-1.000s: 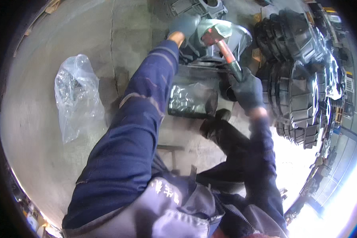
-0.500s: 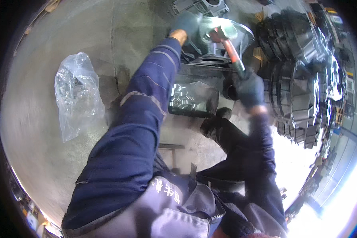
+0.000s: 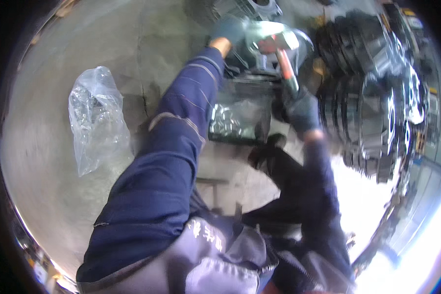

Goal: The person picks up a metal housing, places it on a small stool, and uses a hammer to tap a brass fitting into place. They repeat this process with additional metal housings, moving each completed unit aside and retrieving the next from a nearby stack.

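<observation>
My right hand [image 3: 304, 113], in a dark glove, is closed round the handle of a hammer [image 3: 286, 68] with a red-orange shaft. The hammer's head is over a round, shiny metal casting [image 3: 303, 51] in front of me; motion blur hides whether they touch. At the casting's far left edge is my left hand [image 3: 229, 29], also gloved. Its fingers are smeared, so their grip cannot be made out. Just nearer than the casting lies a dark tray [image 3: 232, 140] with several small shiny metal parts in clear plastic.
A crumpled clear plastic bag [image 3: 98, 115] lies on the floor at left. Stacked dark ribbed castings [image 3: 350, 44] crowd the right side, with more ribbed castings [image 3: 370, 110] nearer me. Another grey metal casting [image 3: 265, 7] sits beyond the work.
The hammer's head has shifted slightly right over the casting, while my right hand has moved a little left. My left hand stays at the casting's edge.
</observation>
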`<state>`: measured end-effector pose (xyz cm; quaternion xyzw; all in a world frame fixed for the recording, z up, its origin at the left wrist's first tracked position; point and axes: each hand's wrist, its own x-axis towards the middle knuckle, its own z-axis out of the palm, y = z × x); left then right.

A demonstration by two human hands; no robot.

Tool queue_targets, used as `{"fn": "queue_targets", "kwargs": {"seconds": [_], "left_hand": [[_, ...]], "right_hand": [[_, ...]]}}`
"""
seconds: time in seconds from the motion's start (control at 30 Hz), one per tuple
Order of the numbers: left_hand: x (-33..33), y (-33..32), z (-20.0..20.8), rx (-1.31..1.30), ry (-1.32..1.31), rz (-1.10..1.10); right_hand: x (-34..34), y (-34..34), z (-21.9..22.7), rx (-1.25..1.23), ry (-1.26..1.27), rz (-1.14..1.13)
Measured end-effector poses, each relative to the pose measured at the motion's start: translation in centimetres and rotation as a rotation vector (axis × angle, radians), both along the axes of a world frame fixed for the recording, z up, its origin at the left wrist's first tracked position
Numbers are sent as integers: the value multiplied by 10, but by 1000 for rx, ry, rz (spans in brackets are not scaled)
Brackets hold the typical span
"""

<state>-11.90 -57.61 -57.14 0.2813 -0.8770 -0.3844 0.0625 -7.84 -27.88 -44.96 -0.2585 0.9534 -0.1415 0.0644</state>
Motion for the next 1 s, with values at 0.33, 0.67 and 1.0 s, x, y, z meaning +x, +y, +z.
{"fn": "queue_targets", "kwargs": {"seconds": [0.33,0.67,1.0], "left_hand": [[-7,6,-4,-17,83,4],[3,15,4,20,37,62],[1,2,5,-6,66,13]], "right_hand": [[-27,-23,149,-718,425,-74],[-43,28,51,100,206,183],[2,-10,8,-16,98,-46]]}}
